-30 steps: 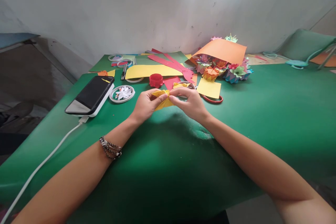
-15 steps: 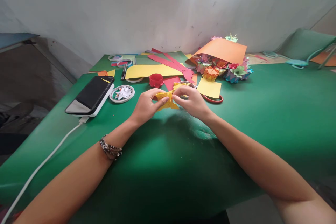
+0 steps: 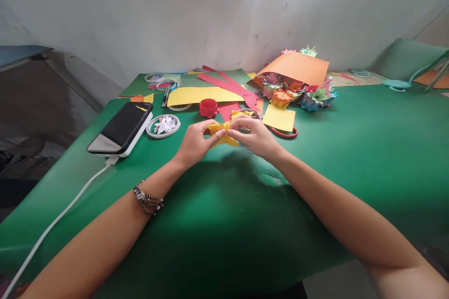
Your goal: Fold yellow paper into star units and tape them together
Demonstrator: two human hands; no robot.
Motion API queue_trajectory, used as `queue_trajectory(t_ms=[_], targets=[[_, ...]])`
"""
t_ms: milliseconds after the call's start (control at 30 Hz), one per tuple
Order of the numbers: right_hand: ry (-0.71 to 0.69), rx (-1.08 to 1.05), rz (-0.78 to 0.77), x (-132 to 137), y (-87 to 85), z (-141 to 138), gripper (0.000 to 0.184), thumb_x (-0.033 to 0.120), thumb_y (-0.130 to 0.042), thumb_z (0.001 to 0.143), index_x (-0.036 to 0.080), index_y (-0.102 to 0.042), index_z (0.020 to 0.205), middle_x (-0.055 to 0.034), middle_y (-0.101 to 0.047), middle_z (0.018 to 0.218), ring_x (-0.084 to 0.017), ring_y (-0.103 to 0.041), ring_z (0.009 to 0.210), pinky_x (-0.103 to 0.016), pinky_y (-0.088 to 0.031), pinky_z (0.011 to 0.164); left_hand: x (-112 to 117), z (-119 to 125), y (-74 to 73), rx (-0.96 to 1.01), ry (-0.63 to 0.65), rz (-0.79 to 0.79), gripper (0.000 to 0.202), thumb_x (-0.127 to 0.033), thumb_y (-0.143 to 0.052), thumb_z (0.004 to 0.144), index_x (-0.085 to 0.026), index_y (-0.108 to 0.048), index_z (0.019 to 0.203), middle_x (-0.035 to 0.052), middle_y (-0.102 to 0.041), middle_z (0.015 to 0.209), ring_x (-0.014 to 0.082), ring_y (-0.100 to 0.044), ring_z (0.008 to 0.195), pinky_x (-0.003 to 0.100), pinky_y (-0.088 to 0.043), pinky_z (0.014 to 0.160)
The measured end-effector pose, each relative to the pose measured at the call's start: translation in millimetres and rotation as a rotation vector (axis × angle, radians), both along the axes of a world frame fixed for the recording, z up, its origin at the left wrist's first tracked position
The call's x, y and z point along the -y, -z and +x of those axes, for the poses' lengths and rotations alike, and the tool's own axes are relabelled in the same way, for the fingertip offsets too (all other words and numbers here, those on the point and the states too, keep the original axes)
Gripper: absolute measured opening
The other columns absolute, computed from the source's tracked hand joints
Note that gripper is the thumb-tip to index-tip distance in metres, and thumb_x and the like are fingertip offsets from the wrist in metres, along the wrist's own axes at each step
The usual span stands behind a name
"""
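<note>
Between my two hands is a yellow folded paper flower [image 3: 228, 140], held just above the green table. My left hand [image 3: 197, 142] pinches its left petals between thumb and fingers. On its right side, the thumb and fingertips of my right hand [image 3: 257, 138] are pressed together near its centre; they hide part of it. Behind the hands stands a short red paper ring [image 3: 208, 108]. A yellow paper square [image 3: 279, 117] lies partly over scissors with a red handle [image 3: 286, 134], just beyond my right hand.
At the left lie a phone on a white power bank [image 3: 121, 126], a white cable [image 3: 66, 210] and a tape ring holding paper scraps [image 3: 163, 125]. Yellow [image 3: 199, 95] and red paper strips [image 3: 228, 85] lie behind. Several paper flowers sit under an orange sheet [image 3: 294, 70] at the back right.
The fingers of my right hand have shifted slightly at the flower's centre, the thumb now pressing closer against it. My left hand keeps its hold, and the things on the table have stayed put.
</note>
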State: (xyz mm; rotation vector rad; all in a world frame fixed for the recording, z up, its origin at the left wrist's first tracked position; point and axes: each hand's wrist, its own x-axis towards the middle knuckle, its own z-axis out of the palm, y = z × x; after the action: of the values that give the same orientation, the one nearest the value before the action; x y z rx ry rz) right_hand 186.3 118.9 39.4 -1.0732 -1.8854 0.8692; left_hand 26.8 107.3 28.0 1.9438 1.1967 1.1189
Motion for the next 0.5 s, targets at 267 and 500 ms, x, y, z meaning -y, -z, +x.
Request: queue_trajectory(t_ms=[267,500], targets=[[0.047,-0.031,0.05,-0.7,-2.1,1.4,0.012,0.017,-0.045,0.069,0.017,-0.044,0.057,-0.0008,-0.049,0.071,-0.012,-0.046,0.072,-0.026,-0.039,0.068,0.6,0.4,-3.4,0.011,0.01,-0.038,0.025,-0.038,-0.054,0.071,-0.013,-0.057,0.072,0.0004,-0.056,0.065,0.0109,-0.049,0.059,0.021,-0.039,0.055],[0.068,0.112,0.417,1.8,1.0,0.4,0.009,0.013,-0.047,0.069,0.018,-0.044,0.062,0.0003,-0.049,0.065,-0.011,-0.045,0.063,-0.024,-0.039,0.062,0.3,1.6,-6.6,0.234,0.095,-0.282,0.025,-0.037,-0.059,0.066,-0.013,-0.052,0.069,-0.0021,-0.051,0.061,0.0076,-0.045,0.053,0.018,-0.036,0.048]])
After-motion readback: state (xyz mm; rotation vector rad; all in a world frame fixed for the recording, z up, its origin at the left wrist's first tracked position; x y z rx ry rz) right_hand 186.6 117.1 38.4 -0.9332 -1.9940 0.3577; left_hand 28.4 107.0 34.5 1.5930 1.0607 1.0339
